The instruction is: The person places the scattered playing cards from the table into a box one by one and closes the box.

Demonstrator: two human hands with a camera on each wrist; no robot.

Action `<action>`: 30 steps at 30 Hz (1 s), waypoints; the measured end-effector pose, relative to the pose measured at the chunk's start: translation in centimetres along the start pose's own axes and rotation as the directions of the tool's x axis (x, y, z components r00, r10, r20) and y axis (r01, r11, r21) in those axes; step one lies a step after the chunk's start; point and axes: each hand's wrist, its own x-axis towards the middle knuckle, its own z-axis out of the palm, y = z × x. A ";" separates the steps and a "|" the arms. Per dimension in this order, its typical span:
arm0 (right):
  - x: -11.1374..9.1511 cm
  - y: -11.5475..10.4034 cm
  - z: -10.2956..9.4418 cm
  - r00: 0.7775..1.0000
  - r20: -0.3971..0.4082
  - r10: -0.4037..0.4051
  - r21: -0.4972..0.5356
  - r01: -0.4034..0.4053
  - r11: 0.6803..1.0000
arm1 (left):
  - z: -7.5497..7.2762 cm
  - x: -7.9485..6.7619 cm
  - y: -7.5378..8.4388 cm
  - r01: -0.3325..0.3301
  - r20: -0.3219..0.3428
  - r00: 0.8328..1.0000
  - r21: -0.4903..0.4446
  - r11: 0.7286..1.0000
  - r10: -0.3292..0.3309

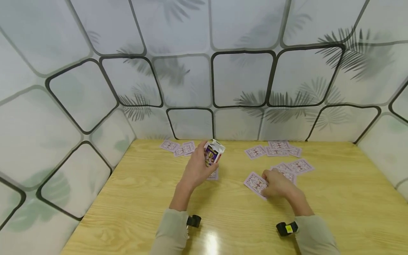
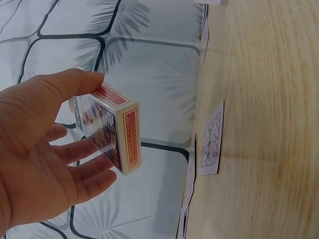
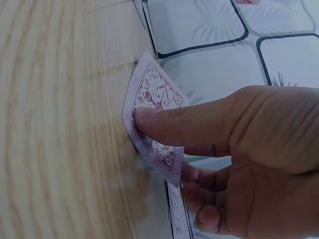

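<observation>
My left hand [image 1: 197,169] grips a playing-card box [image 1: 211,156] above the table, its white top flap standing up at the far end. In the left wrist view the thumb lies on one narrow red side of the box [image 2: 128,134] and the fingers are behind it. My right hand [image 1: 280,184] pinches a playing card [image 1: 256,184] with a pink patterned back, low over the table. The right wrist view has the thumb on the face of this card [image 3: 154,94], with the fingers curled at its far edge.
Several cards [image 1: 183,149] lie at the back left, partly behind the left hand, and one card [image 1: 214,174] lies under the box. More cards [image 1: 277,152] overlap at the back right, others [image 1: 299,166] beside the right hand. A patterned wall [image 1: 242,124] borders the wooden table [image 1: 143,212].
</observation>
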 end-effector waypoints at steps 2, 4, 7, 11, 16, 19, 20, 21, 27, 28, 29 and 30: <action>0.2 -0.1 0.1 1.000 0.009 0.010 0.024 -0.010 1.000 | 0.1 0.0 -0.1 -0.008 0.009 1.000 -0.001 1.000 0.008; 0.3 -0.2 0.1 1.000 0.010 0.009 0.045 -0.010 0.999 | 0.2 0.2 -0.2 -0.025 0.019 1.000 -0.001 1.000 0.025; 0.7 -0.4 -0.1 1.000 -0.025 -0.014 0.057 0.016 0.998 | 0.2 0.5 -0.2 -0.060 0.020 0.998 0.009 0.998 0.060; 1.0 -0.7 -0.8 0.989 -0.130 -0.075 0.093 0.088 0.992 | 0.1 0.7 -0.1 -0.094 0.009 0.996 0.030 0.995 0.094; 0.8 -1.0 -1.6 0.951 -0.293 -0.100 0.153 0.150 0.977 | 0.1 0.8 0.1 -0.117 0.025 0.993 0.058 0.991 0.116; 0.6 -1.1 -1.9 0.924 -0.373 -0.080 0.192 0.161 0.968 | 0.2 0.7 0.1 -0.133 0.044 0.991 0.080 0.988 0.130; 0.5 -1.1 -2.0 0.920 -0.387 -0.060 0.228 0.159 0.961 | 0.3 0.7 0.1 -0.138 0.050 0.990 0.089 0.986 0.134; 0.3 -1.2 -2.1 0.914 -0.405 -0.042 0.262 0.160 0.952 | 0.4 0.6 0.2 -0.142 0.056 0.989 0.098 0.985 0.137; -0.4 -2.1 -2.6 0.824 -0.566 0.027 0.306 0.180 0.935 | 0.6 0.4 0.4 -0.164 0.079 0.985 0.137 0.977 0.154; -0.5 -2.1 -2.7 0.802 -0.597 0.026 0.288 0.184 0.940 | 0.7 0.4 0.4 -0.167 0.080 0.984 0.143 0.976 0.157; -0.5 -2.2 -2.7 0.780 -0.625 0.020 0.272 0.194 0.942 | 0.6 0.4 0.5 -0.169 0.080 0.984 0.147 0.974 0.159; -0.5 -2.2 -2.7 0.758 -0.652 0.015 0.266 0.210 0.941 | 0.6 0.4 0.5 -0.169 0.081 0.984 0.152 0.974 0.158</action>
